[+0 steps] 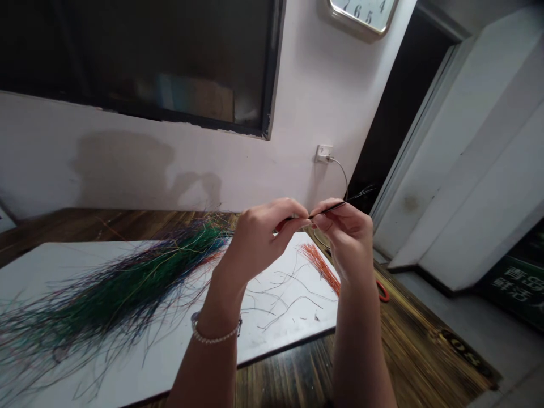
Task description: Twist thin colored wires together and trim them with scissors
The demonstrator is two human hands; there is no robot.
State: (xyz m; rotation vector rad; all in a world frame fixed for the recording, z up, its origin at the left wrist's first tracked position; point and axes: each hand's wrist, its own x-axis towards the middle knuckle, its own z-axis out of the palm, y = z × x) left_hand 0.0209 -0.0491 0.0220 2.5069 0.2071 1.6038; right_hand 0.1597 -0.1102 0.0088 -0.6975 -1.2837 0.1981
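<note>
Head view, and both hands were locked in! The left hand (267, 233) and right hand (351, 233) pinched a slim black bundle of wire-like strands (342, 204) tight between their fingers, near the far right corner of the white rectangular board (261, 344). Gathered, yes; fastened, couldn't tell. Orange straight strands (321, 267) lay bunched by its right edge; leftward, the big green-purple tangle (136, 283) looked unsorted.

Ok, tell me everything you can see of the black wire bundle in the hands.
The black wire bundle is thin and slants up to the right, its upper end splaying into fine, wire-like strands. The left hand and right hand pinch it close together, held up off the white board. Its lower end is unclear at the left hand.
</note>
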